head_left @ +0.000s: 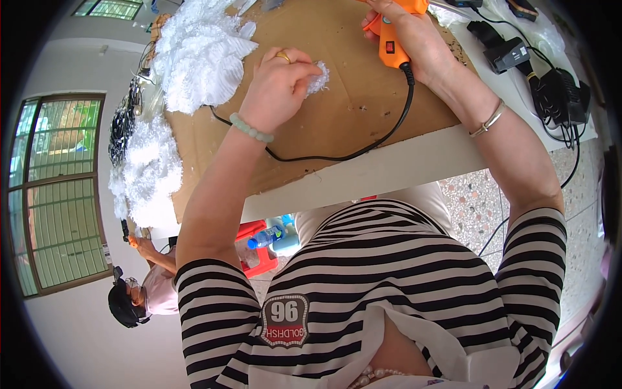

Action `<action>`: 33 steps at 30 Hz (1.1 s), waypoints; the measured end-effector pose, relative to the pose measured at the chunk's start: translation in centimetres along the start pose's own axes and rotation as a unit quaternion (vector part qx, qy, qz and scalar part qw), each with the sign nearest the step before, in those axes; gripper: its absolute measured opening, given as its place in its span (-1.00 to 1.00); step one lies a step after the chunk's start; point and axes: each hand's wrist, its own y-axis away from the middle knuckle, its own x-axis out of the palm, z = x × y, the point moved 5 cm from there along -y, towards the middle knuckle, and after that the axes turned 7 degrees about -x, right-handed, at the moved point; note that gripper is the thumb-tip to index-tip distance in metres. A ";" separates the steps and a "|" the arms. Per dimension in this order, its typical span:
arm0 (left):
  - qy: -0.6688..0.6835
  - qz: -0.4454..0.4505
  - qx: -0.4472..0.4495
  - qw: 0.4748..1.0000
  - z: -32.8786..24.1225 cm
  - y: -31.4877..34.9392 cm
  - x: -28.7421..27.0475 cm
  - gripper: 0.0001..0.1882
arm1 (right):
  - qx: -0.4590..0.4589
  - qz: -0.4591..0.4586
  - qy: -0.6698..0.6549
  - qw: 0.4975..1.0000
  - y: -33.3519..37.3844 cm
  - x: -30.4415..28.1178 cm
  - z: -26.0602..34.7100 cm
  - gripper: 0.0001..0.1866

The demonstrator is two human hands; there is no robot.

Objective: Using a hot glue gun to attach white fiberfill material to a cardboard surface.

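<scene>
Plainly, the right hand [414, 40] holds an orange tool [391, 54].

Well left of the right-hand grip [414, 42], daylight filled a barred, brown-framed window [61, 146] in a pale wall [71, 330]; another window [111, 8] sat farther forward. A white table [363, 174] lay beneath the grip, with speckled floor [470, 220] and a red stool [264, 259] lower, nearer the wearer.

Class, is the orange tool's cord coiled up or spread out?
Spread out: the cord runs from the orange tool in one loose curve.
</scene>
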 end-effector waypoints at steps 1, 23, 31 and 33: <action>0.104 0.039 -0.053 0.992 1.4 0.0 0.3 -0.72 | 0.001 -0.003 0.001 1.000 0.0 0.1 0.1 -0.82; 0.306 -0.015 -0.227 0.924 3.1 2.5 -2.0 -0.58 | 0.003 0.004 0.012 1.000 0.0 0.4 0.3 -0.81; 0.079 -0.030 -0.124 0.989 2.0 4.1 -1.6 -0.77 | 0.030 -0.021 0.020 0.999 0.2 0.4 0.3 -0.81; 0.048 -0.026 -0.145 0.988 2.5 4.4 -1.4 -0.80 | 0.011 0.015 0.008 1.000 -0.2 0.2 -0.2 -0.81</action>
